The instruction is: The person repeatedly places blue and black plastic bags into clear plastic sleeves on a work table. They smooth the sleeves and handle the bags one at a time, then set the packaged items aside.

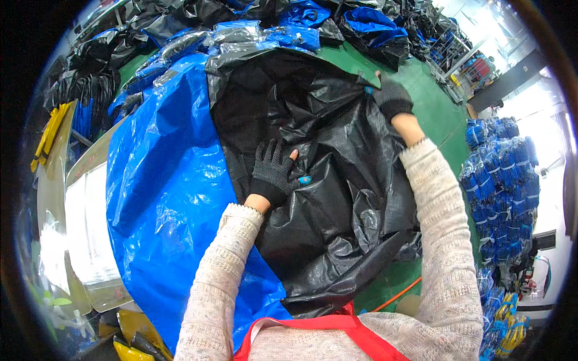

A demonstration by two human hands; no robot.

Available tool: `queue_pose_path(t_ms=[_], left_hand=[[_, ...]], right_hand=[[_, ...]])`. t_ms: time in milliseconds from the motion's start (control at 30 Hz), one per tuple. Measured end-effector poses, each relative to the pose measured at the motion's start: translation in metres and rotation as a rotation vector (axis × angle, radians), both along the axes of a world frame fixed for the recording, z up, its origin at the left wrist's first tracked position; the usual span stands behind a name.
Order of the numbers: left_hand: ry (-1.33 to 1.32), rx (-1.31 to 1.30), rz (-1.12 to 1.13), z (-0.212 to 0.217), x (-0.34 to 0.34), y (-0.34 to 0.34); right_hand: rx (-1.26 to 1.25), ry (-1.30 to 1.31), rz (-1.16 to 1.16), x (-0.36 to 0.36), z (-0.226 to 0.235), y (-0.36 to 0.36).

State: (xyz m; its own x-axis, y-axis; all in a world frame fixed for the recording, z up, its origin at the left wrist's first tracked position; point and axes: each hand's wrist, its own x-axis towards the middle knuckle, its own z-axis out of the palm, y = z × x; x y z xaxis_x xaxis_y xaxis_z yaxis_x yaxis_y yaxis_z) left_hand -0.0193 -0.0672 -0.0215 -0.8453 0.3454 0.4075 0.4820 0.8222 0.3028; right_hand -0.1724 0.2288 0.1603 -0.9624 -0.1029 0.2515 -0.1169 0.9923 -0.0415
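Note:
A large tarp lies spread in front of me, with shiny wrinkled black (325, 198) over most of it and smooth blue (171, 180) down its left side. My left hand (272, 173), in a dark dotted glove with bare fingertips showing, rests flat on the black part near the blue border, fingers spread. At the far right edge of the black part, my right hand (394, 99), in a matching glove, is closed on the tarp's edge. The thumb of each hand has a blue covering near its tip.
Folded plastic-wrapped packs (235, 36) and heaps of black and blue sheeting (373, 30) line the far side of the green floor (442, 108). Tied blue bundles (503, 174) are stacked at the right. Yellow pieces (51, 135) hang at the left; an orange cord (397, 295) lies near me.

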Motion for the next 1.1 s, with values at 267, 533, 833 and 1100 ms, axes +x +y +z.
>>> queue_pose_path(t_ms=[267,533,833,1100], left_hand=[[-0.066,-0.074,0.003,0.0,0.003,0.005],[-0.029,-0.03,-0.069,-0.008,-0.001,0.002],[-0.215,0.149,-0.138,0.074,-0.023,-0.022],[0.282,-0.214,0.298,0.18,-0.155,-0.26]], right_hand=[[0.046,-0.226,-0.205,0.108,0.011,0.011],[0.693,-0.815,0.483,0.19,-0.033,-0.03],[-0.022,0.562,0.518,0.06,0.007,-0.098],[-0.019,0.267,0.585,-0.012,-0.027,-0.102]])
